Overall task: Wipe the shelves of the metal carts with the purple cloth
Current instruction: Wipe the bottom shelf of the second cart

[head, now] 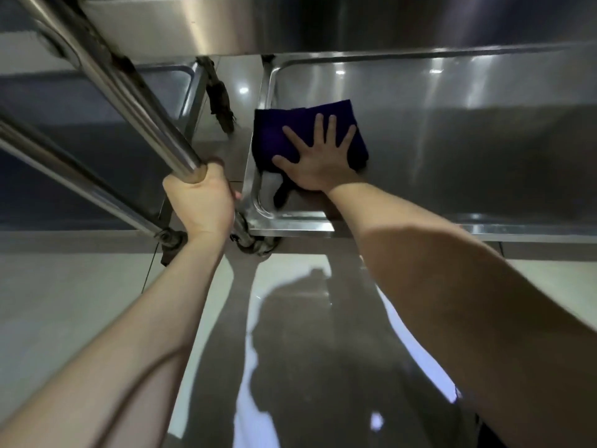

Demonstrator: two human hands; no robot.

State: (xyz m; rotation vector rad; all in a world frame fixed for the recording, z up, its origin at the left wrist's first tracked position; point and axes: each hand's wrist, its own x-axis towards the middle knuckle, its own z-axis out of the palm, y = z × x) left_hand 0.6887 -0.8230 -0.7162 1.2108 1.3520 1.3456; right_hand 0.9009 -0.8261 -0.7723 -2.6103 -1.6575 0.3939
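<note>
One purple cloth (274,137) lies near the front left corner of the right cart's lower shelf (452,140). The right hand (318,163) presses flat on it, fingers straight and spread. The left hand (202,202) is curled tightly round that cart's front left post (129,92). A second cart (97,124) stands just beside it on the left, and an upper shelf (323,24) overhangs.

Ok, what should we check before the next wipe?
1. The purple cloth lies flat on the shelf: ok.
2. The right hand presses on the cloth, fingers spread: ok.
3. The left hand grips the cart post for steadying: ok.
4. The cloth's near corner is under the palm: not ok, it trails toward the shelf's rim.
5. The shelf is clean: cannot tell, glare hides it.
</note>
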